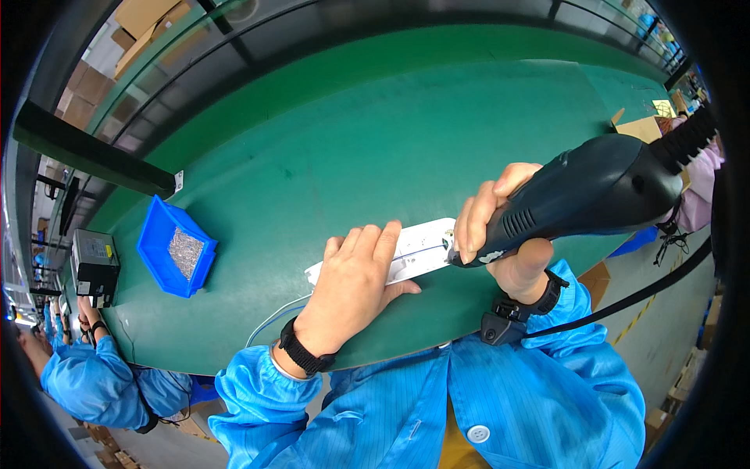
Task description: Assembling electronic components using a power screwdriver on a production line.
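My left hand (348,277) lies over a long, narrow white housing (426,244), its fingers along the far side and the thumb at the near side, holding it on the green bench (328,141). A thin blue wire runs along the housing, and white and blue wires (269,319) trail from its left end. In my right hand (478,220) is a black powered screwdriver (590,187), gripped near its nose and tilted. Its tip is down at the housing's right end; the exact contact point is hidden by my fingers and the tool.
Left on the bench, a blue bin (151,246) holds many small silvery pieces. A black box-shaped device (95,270) stands at the left edge. The screwdriver's ribbed hose (687,141) leads off right, near an open carton (639,127). A co-worker's blue sleeve (86,383) is at lower left.
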A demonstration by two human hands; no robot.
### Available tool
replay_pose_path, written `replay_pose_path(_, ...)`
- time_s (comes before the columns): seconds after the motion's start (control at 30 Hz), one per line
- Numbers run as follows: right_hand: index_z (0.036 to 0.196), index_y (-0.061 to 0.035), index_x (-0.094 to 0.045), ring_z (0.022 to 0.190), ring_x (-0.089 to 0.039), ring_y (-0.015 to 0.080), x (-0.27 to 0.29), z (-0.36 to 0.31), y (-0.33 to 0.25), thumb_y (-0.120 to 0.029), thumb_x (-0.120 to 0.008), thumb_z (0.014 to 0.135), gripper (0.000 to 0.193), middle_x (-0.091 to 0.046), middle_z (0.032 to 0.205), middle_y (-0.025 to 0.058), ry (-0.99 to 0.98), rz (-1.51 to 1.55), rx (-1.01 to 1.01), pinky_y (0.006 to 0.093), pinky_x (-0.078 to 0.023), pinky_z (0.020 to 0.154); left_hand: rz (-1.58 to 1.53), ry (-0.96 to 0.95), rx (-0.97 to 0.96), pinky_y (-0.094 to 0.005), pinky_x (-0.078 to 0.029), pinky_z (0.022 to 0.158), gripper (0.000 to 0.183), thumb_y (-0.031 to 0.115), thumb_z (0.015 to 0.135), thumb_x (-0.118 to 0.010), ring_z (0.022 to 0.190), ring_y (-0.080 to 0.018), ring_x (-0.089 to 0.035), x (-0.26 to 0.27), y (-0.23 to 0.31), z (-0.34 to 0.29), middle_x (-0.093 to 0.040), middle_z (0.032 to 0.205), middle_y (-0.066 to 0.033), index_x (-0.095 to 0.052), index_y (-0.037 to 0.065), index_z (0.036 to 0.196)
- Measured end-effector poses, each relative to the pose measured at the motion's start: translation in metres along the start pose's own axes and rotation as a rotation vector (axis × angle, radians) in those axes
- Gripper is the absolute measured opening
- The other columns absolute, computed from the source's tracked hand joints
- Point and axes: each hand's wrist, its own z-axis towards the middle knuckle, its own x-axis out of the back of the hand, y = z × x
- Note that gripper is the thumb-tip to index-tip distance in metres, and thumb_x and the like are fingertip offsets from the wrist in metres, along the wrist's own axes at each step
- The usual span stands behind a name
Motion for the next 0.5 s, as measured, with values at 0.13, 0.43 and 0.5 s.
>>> replay_pose_path(0.13,0.106,0.0022,-0.037,0.050,-0.052,0.0112,0.001,0.006,-0.001,-0.053,-0.063,0.067,0.072,-0.053,0.062,0.0077,0.020,-0.002,-0.065,0.0202,-0.042,0.044,-0.006,0.010,-0.006,-0.0350,-0.039,0.071,0.065,0.030,0.058,-0.073,0.082,-0.0266,-0.051,-0.001,-0.009,0.003,-0.051,0.091,-0.0114,-0.046,0.001,0.110)
replay_pose_path(0.43,0.104,0.0011,-0.040,0.049,-0.052,0.0126,0.036,0.044,-0.016,-0.048,-0.065,0.069,0.066,-0.053,0.061,0.0071,-0.024,-0.136,0.006,0.0221,-0.043,0.046,0.522,0.318,0.082,-0.0600,-0.014,0.096,0.064,0.017,0.055,-0.075,0.122,-0.0326,-0.026,0.040,-0.117,0.089,-0.028,0.131,-0.0132,-0.046,0.013,0.112)
replay_pose_path(0.5,0.104,0.0008,-0.041,0.051,-0.052,0.0129,0.038,0.047,-0.019,-0.044,-0.066,0.071,0.061,-0.053,0.063,0.0073,-0.035,-0.164,-0.067,0.0235,-0.043,0.048,0.550,0.369,0.174,-0.0617,-0.012,0.096,0.064,0.019,0.060,-0.073,0.125,-0.0329,-0.021,0.047,-0.156,0.116,-0.022,0.135,-0.0133,-0.044,0.015,0.117)
